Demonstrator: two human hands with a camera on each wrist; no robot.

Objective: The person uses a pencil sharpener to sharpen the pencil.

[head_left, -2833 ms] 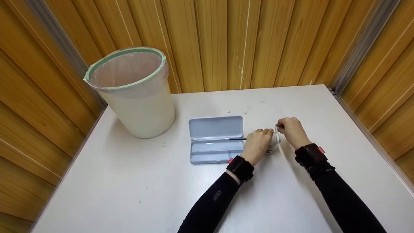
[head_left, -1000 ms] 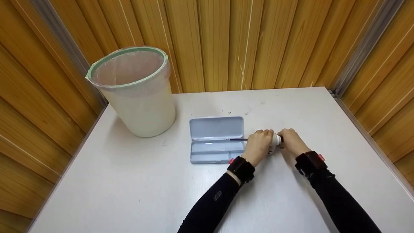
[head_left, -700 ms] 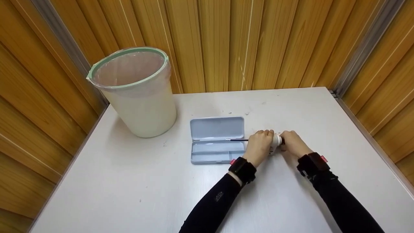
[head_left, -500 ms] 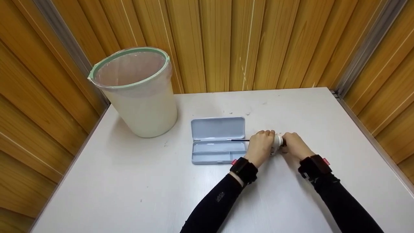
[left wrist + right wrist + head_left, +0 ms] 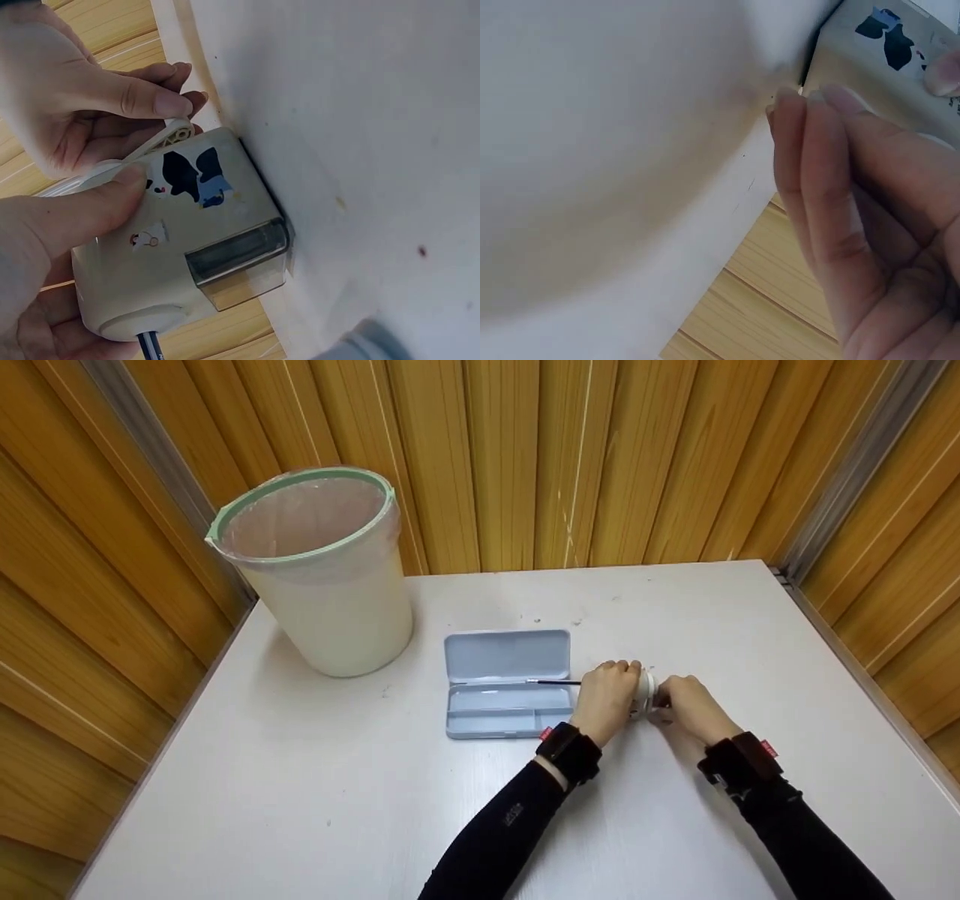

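A cream hand-crank pencil sharpener (image 5: pixel 161 247) with penguin stickers and a clear shavings drawer stands on the table. My left hand (image 5: pixel 607 697) grips its body from the near side, thumb across the stickered face in the left wrist view. A dark striped pencil (image 5: pixel 151 345) sticks out of the sharpener's round front, its other end pointing left in the head view. At the opposite side, my right hand (image 5: pixel 694 709) pinches the end of the white crank handle (image 5: pixel 161 139) between thumb and fingers. The knob itself is hidden by the fingers.
A light blue pencil case (image 5: pixel 508 656) lies open left of the hands, with a divided lower half under the pencil's end. At the back left stands a tall cream bin (image 5: pixel 337 615) with a green rim and clear liner. Wood-look panels (image 5: pixel 495 465) border the white table (image 5: pixel 300 795).
The crank handle has turned round, from pointing up in the earliest frame to lower now, the right hand circling with it. The left hand keeps its grip on the sharpener.
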